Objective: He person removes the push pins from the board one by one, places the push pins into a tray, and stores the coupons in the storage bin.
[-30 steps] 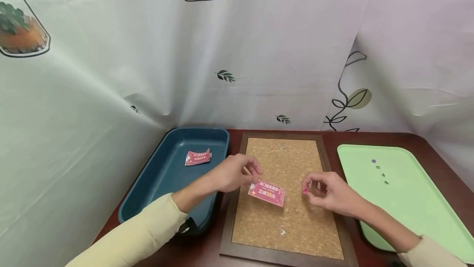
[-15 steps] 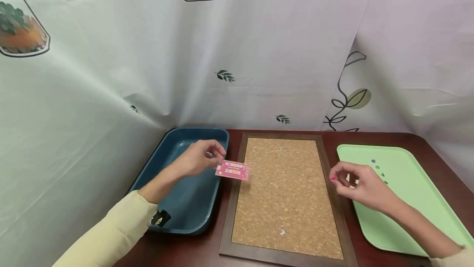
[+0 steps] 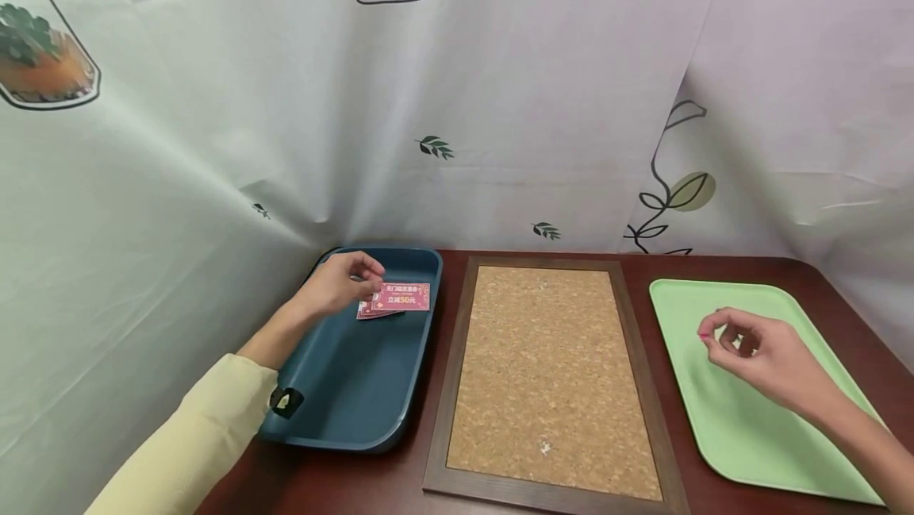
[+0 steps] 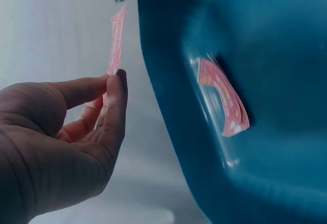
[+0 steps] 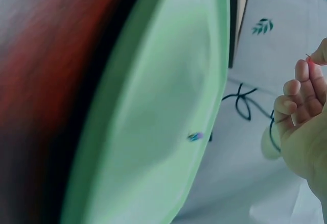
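Note:
My left hand (image 3: 341, 285) pinches a pink paper coupon (image 3: 404, 297) by its left end, over the blue tub (image 3: 357, 396). In the left wrist view, that coupon (image 4: 117, 43) stands up between thumb and fingertips. More curved coupons (image 4: 227, 99) lie in the tub; the held one partly covers them in the head view. Above the green tray (image 3: 735, 436), my right hand (image 3: 764, 352) pinches a small pink pin (image 3: 704, 336) between thumb and index finger. Its thin metal point shows in the right wrist view, at the fingertips (image 5: 318, 73).
A framed corkboard (image 3: 546, 372) lies on the dark red table (image 3: 457, 281) between tub and tray, a small whitish mark (image 3: 546, 447) near its front. Small pins (image 5: 195, 137) lie on the tray, mostly hidden behind my right hand in the head view. A printed curtain (image 3: 500, 102) hangs behind.
My left hand has carried the coupon left from above the corkboard to above the tub. My right hand has moved right with the pin, from the corkboard to over the tray.

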A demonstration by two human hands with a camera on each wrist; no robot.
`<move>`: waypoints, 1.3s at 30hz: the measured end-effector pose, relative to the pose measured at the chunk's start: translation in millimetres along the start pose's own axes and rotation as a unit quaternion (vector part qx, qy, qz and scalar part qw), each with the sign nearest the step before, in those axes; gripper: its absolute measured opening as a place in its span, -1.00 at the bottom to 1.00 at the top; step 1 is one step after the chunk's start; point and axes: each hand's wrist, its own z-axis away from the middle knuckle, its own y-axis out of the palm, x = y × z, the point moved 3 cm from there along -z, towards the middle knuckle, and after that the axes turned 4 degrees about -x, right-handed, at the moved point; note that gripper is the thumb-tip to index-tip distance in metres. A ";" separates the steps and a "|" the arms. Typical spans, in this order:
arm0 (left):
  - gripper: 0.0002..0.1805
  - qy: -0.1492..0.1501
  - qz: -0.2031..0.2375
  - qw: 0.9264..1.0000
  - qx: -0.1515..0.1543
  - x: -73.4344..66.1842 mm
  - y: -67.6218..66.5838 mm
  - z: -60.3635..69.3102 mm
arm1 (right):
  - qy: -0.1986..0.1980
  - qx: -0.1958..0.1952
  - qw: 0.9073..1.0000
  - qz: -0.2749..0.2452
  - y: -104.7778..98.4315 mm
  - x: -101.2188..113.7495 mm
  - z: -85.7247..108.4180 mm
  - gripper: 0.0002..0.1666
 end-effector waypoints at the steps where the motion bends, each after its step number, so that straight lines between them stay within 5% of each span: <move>1: -0.78 -0.003 0.000 1.000 -0.003 2.8 -1.7 -1.9 | 0.010 0.000 1.000 0.003 -2.3 -3.8 1.6 -0.59; 12: -0.72 -0.071 0.011 0.997 -0.024 35.3 -13.1 -14.3 | 0.095 0.000 0.992 0.088 -29.3 -47.9 22.0 -0.82; 22: -0.75 -0.114 0.001 0.993 -0.033 60.5 -9.0 -20.2 | 0.153 0.062 0.980 0.110 -42.1 -75.5 40.3 -0.91; 39: -0.80 -0.144 -0.016 0.989 -0.025 73.7 10.0 -34.7 | 0.157 0.100 0.977 0.103 -34.5 -84.5 45.6 -0.91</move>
